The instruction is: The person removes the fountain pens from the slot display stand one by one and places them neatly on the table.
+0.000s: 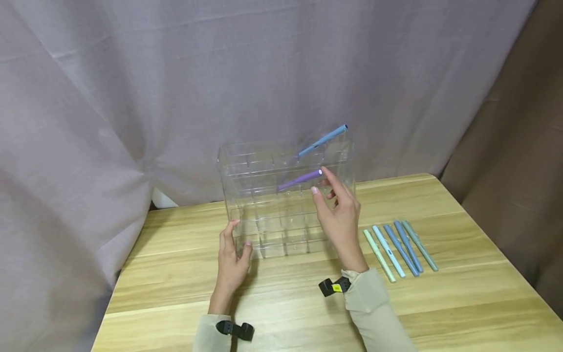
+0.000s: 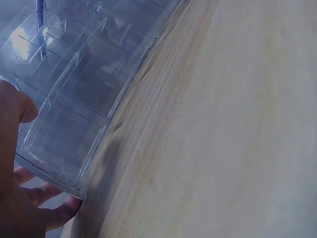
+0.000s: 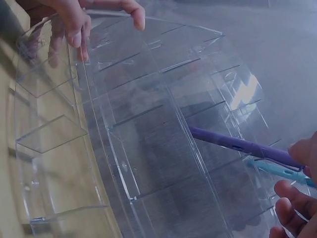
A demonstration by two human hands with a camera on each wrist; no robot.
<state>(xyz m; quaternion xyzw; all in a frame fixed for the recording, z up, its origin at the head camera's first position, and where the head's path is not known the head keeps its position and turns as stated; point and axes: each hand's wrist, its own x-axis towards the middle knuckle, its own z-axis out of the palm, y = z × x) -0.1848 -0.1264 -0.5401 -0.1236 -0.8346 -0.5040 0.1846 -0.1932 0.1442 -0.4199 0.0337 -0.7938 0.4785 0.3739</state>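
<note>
A clear plastic compartment organizer [image 1: 268, 215] stands tilted on the table. My left hand [image 1: 233, 266] grips its lower left side, thumb in front and the other fingers around the outer edge, as the left wrist view shows. A purple pen [image 1: 300, 180] leans out of a middle-row compartment. At its outer end is my right hand [image 1: 340, 215], index fingertip at or touching the pen, thumb apart below it, fingers spread. Higher up, a blue pen [image 1: 323, 140] slants out of an upper compartment. The right wrist view shows both the purple pen [image 3: 242, 145] and the blue pen [image 3: 280, 171].
To the right on the wooden table [image 1: 466, 293] several pens lie side by side, among them a light green pen [image 1: 379, 255] and a dark green pen [image 1: 420, 245]. A grey curtain [image 1: 176, 98] hangs behind the organizer. Each wrist wears a small black camera.
</note>
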